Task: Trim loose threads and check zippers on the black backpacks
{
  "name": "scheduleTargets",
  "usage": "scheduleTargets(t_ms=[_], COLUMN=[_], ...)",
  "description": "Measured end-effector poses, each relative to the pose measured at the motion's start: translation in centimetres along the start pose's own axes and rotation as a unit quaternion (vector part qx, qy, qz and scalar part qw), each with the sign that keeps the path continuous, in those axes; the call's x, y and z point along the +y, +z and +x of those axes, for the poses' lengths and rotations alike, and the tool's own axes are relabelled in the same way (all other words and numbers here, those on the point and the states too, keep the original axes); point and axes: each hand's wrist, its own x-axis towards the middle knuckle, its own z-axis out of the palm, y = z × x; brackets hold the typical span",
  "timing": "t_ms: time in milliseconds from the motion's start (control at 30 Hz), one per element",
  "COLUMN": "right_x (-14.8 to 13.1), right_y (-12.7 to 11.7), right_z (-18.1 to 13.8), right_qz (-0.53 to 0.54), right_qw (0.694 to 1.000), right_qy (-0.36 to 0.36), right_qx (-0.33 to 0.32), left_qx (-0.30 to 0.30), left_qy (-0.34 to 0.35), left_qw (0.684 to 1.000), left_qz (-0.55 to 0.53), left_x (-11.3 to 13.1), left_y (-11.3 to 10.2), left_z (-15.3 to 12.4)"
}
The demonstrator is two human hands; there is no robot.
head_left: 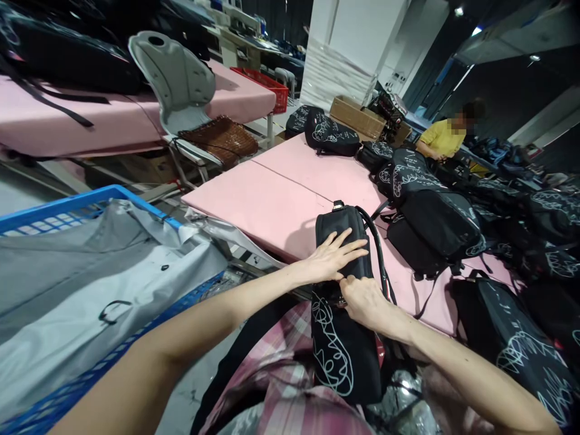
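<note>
A black backpack (pixel 343 314) with white line drawings hangs over the near edge of the pink table (pixel 281 199) and onto my lap. My left hand (pixel 333 257) lies flat on its upper part, fingers spread and stretched out. My right hand (pixel 362 299) is closed in a pinch on the backpack's middle, at what looks like a zipper; the small part it grips is too hidden to name. A black strap (pixel 378 241) curves along the bag's right side.
Several more black printed backpacks (pixel 430 205) are piled on the table's right side. A blue crate (pixel 67 208) with grey fabric (pixel 104 272) stands at my left. A grey chair (pixel 181 90), a second pink table, cardboard boxes (pixel 357 115) and a person in yellow (pixel 441 139) are farther off.
</note>
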Motion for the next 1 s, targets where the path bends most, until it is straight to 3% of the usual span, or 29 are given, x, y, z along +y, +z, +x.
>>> scheduleTargets(t_ms=[133, 267, 367, 500, 600, 700, 767, 867, 1000], right_x=[0.3, 0.5, 0.5, 0.6, 0.8, 1.2, 1.7, 2.3, 2.0], right_y=[0.7, 1.2, 1.5, 2.2, 3.0, 3.8, 4.2, 5.2, 8.3], right_z=[-0.2, -0.7, -1.4, -3.8, -6.2, -8.4, -9.6, -11.5, -14.2], right_qz=[0.086, 0.205, 0.314, 0.424, 0.476, 0.497, 0.481, 0.398, 0.279], right_qw=[0.995, 0.978, 0.948, 0.899, 0.868, 0.851, 0.858, 0.9, 0.936], right_qy=[0.049, 0.042, 0.033, 0.038, 0.037, 0.039, 0.041, 0.049, 0.07], right_qx=[-0.028, 0.013, 0.047, 0.102, 0.137, 0.167, 0.172, 0.17, 0.201], left_qx=[0.042, 0.067, 0.1, 0.131, 0.086, 0.013, 0.006, 0.012, 0.041], left_qy=[-0.01, -0.046, -0.077, -0.036, 0.045, 0.09, 0.086, 0.108, 0.128], left_qw=[0.999, 0.996, 0.992, 0.99, 0.992, 0.995, 0.996, 0.994, 0.99], left_qz=[0.011, 0.022, 0.026, -0.044, -0.086, -0.039, -0.01, 0.014, 0.046], left_x=[0.8, 1.6, 1.6, 1.9, 3.7, 6.3, 7.8, 9.3, 10.8], left_y=[1.2, 3.0, 3.9, 2.9, 1.5, 0.9, 1.0, 2.1, 4.4], left_z=[0.5, 1.3, 1.6, 0.0, -2.3, -3.8, -3.8, -3.2, -3.0])
